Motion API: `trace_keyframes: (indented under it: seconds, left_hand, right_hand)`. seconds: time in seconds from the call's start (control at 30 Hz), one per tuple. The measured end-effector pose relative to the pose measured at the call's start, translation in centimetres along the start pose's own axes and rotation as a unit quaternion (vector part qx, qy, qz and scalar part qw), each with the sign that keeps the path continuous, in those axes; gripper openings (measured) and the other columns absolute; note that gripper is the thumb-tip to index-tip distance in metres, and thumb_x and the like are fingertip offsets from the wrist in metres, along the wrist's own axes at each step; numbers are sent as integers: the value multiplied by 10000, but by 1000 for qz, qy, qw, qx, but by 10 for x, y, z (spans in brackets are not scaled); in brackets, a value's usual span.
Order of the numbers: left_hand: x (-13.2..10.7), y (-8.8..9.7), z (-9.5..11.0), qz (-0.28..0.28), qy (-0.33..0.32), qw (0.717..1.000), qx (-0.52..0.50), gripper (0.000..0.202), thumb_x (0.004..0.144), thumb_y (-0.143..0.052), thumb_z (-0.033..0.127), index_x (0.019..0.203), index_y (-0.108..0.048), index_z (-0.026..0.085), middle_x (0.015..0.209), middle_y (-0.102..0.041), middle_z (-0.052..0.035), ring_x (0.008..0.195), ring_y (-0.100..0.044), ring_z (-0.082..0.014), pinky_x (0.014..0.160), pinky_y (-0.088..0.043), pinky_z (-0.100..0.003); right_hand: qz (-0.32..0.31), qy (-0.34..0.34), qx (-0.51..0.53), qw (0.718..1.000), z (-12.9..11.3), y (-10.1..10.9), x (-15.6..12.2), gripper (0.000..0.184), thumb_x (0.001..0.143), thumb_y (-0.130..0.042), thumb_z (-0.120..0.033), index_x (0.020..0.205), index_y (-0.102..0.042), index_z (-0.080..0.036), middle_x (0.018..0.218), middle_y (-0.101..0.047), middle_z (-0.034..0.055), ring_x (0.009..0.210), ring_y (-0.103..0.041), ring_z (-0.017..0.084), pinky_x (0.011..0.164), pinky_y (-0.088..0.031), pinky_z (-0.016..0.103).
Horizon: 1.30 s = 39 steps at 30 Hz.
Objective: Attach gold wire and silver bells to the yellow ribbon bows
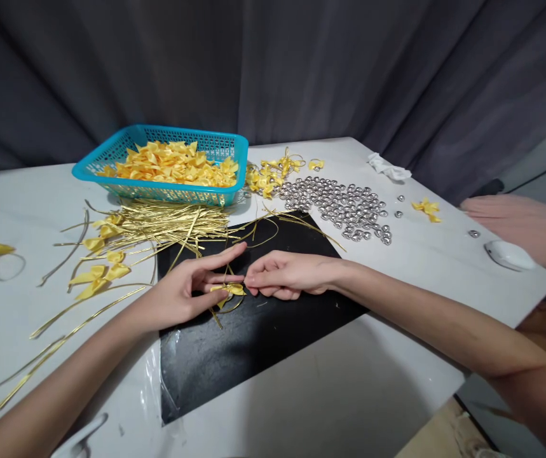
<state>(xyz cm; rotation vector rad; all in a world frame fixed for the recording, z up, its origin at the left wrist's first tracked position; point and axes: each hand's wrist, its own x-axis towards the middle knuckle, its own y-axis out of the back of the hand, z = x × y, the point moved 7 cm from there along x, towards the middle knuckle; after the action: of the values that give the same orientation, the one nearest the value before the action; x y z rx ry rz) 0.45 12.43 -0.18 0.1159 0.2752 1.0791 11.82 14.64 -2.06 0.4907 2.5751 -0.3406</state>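
Note:
Over the black mat, my left hand holds a small yellow ribbon bow. Its thumb presses on the bow while the index finger stretches out above. A loop of gold cord curves below the bow. My right hand meets the left fingertips from the right, thumb and fingers closed in a pinch on what looks like the cord's end. The fingers mostly hide the pinched part.
Behind my hands are a blue basket of yellow bows, a bundle of gold cords and a spread of silver heart-shaped pieces. Finished-looking bows with cords lie beside the basket. A white computer mouse sits near the right edge.

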Motion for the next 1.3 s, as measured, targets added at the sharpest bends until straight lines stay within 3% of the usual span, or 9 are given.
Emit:
trace_keyframes:
  seconds: [0.1,0.2,0.27,0.47,0.73,0.97,1.2,1.3]
  left_hand:
    - [-1,0,1,3,4,1000,-5,735,791,-610,252,1436,-271,153,1353,-505,-182,1054,-631,-259,819,-525,-291]
    - [-2,-1,1,2,5,1000,-17,759,797,-612,258,1446,-235,152,1188,-650,-162,1032,-643,-247,848,-512,-304]
    - [-1,-1,0,-3,5,1000,-22,759,802,-608,255,1449,-225,154,1155,-670,-154,1052,-633,-243,860,-506,-303]
    - [-1,-1,-1,-2,10,999,-33,760,785,-622,241,1444,-245,194,1391,-467,-158,1078,-619,-250,811,-524,-264]
    - [-1,-1,1,3,9,999,-34,740,771,-640,225,1426,-297,226,1485,-310,-133,1150,-562,-295,762,-544,-259]
    - [-1,-1,-1,0,7,999,-35,752,783,-627,227,1439,-261,211,1461,-356,-162,1137,-573,-298,776,-541,-275]
    - [-1,-1,-1,1,5,1000,-31,759,797,-610,220,1450,-223,210,1466,-354,-159,1151,-562,-281,757,-538,-233]
    - [-1,-2,-1,-6,3,999,-36,761,802,-604,220,1453,-210,216,1424,-428,-153,1128,-583,-267,766,-537,-239]
  right_hand:
    - [-7,-2,18,1000,1,0,-1,435,734,-659,-530,736,-507,-122,493,-336,-105,339,-215,-13,293,-136,110]
    - [-18,-8,38,999,1,-1,-2,433,737,-657,-531,736,-500,-127,469,-279,-118,335,-185,-9,294,-116,112]
    - [-23,-13,49,998,2,-1,-3,427,746,-651,-527,735,-495,-130,469,-261,-119,335,-176,-8,296,-108,113]
    - [-24,-9,42,999,1,-2,-2,415,750,-651,-516,741,-498,-130,477,-258,-118,336,-187,-5,301,-111,118]
    - [-4,-4,1,1000,-1,-2,-1,416,713,-689,-495,749,-520,-116,519,-368,-99,340,-246,-14,298,-138,119]
    - [-6,-13,17,1000,1,-2,-1,398,760,-649,-497,752,-512,-123,483,-299,-113,336,-213,-7,301,-120,122]
    - [-2,0,-11,1000,0,-1,0,353,809,-609,-451,747,-518,-116,514,-376,-92,341,-247,-12,303,-142,125]
    - [0,-2,-23,1000,0,-1,0,373,813,-594,-476,760,-522,-114,516,-363,-93,345,-242,-11,305,-142,128]
